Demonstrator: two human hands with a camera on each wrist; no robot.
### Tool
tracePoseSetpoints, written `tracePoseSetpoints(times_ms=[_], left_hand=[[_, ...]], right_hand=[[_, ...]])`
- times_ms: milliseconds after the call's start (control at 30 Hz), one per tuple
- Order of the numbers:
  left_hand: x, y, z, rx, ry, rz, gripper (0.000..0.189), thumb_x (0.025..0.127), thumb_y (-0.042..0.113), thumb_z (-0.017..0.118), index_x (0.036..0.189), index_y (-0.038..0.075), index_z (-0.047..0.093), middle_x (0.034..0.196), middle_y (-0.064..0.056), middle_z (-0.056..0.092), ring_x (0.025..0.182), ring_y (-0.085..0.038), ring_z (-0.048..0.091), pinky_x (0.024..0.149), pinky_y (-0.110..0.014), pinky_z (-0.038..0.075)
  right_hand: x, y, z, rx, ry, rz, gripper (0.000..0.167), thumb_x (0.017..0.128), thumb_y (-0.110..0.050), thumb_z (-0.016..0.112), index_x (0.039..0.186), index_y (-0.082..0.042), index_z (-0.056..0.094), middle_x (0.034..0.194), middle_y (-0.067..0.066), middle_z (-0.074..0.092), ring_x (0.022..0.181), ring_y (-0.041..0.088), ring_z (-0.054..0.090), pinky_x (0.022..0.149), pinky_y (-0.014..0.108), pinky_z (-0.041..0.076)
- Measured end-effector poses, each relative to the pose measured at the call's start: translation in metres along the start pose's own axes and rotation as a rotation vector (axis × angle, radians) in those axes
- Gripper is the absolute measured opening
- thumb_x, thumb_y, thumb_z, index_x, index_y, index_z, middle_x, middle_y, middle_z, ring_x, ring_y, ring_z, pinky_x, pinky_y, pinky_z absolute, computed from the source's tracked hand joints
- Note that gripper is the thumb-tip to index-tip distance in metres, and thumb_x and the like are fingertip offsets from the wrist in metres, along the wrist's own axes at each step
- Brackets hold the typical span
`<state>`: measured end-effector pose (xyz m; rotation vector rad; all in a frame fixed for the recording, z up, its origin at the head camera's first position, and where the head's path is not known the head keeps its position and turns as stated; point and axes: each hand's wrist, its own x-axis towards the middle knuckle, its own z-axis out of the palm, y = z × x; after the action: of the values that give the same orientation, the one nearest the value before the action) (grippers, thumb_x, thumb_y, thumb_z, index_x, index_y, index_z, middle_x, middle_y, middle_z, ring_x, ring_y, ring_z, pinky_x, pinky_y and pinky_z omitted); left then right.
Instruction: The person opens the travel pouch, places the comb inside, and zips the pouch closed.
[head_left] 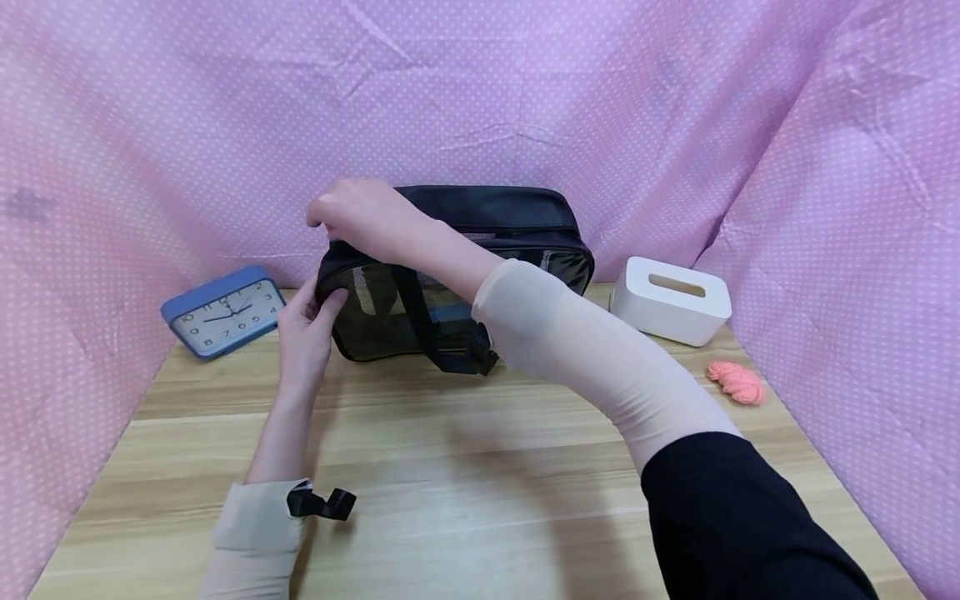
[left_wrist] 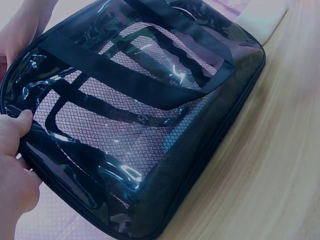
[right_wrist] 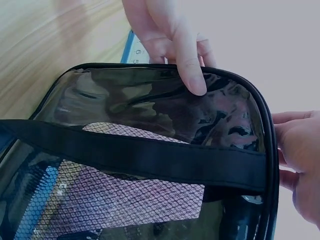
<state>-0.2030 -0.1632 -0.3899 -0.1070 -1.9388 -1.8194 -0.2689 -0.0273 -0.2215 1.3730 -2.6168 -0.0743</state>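
A black see-through toiletry bag (head_left: 390, 308) with dark strap handles stands upright at the back of the table. At its left end my left hand (head_left: 306, 329) grips the side, thumb pressed on the clear front panel and fingers behind the edge. My right hand (head_left: 367, 217) reaches across to the bag's top left corner, its fingers bent over the top edge; the fingertips are hidden. The right wrist view shows the right hand (right_wrist: 302, 165) against the top rim and the left hand's thumb (right_wrist: 195, 82) on the panel. A honeycomb mesh pattern shows through the panel (left_wrist: 110, 115).
A blue clock (head_left: 225, 312) leans at the left, close to my left hand. To the right of the bag stand a white tissue box (head_left: 671, 302) and, nearer, a pink yarn skein (head_left: 737, 383). Dotted pink cloth (head_left: 480, 92) encloses the wooden table (head_left: 420, 483).
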Motion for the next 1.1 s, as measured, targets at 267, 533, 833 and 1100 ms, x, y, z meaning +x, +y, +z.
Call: tracePoseSetpoints(times_ms=[267, 533, 833, 1100], left_hand=[[0.000, 0.001, -0.002, 0.053, -0.003, -0.036, 0.038, 0.101, 0.022, 0.067, 0.139, 0.026, 0.067, 0.130, 0.011, 0.069, 0.111, -0.001, 0.061, 0.093, -0.013, 0.048], [0.000, 0.001, -0.001, 0.074, -0.015, -0.020, 0.040, 0.101, 0.023, 0.066, 0.141, 0.027, 0.065, 0.134, 0.008, 0.069, 0.112, 0.000, 0.061, 0.094, -0.013, 0.047], [0.001, 0.002, 0.001, 0.006, 0.001, -0.013, 0.034, 0.101, 0.017, 0.066, 0.135, 0.018, 0.070, 0.124, 0.011, 0.071, 0.112, -0.001, 0.064, 0.095, -0.014, 0.049], [0.001, 0.000, 0.002, -0.022, -0.003, -0.004, 0.034, 0.101, 0.015, 0.066, 0.135, 0.016, 0.070, 0.127, 0.009, 0.071, 0.113, -0.002, 0.064, 0.095, -0.014, 0.050]], right_hand=[[-0.001, -0.006, 0.005, -0.199, 0.025, -0.069, 0.031, 0.109, -0.008, 0.047, 0.126, -0.018, 0.071, 0.119, -0.002, 0.074, 0.105, 0.015, 0.066, 0.088, 0.028, 0.054], [0.000, -0.007, 0.006, -0.265, 0.036, -0.085, 0.033, 0.108, -0.003, 0.043, 0.116, -0.015, 0.073, 0.104, 0.002, 0.073, 0.082, 0.014, 0.051, 0.069, 0.028, 0.037], [-0.001, -0.007, -0.004, -0.084, 0.070, 0.043, 0.038, 0.106, -0.003, 0.042, 0.130, -0.017, 0.068, 0.126, -0.001, 0.073, 0.107, 0.014, 0.069, 0.087, 0.023, 0.054], [-0.008, 0.007, -0.010, 0.303, 0.162, 0.234, 0.033, 0.102, -0.005, 0.049, 0.126, -0.013, 0.071, 0.127, 0.002, 0.074, 0.112, 0.011, 0.068, 0.093, 0.021, 0.054]])
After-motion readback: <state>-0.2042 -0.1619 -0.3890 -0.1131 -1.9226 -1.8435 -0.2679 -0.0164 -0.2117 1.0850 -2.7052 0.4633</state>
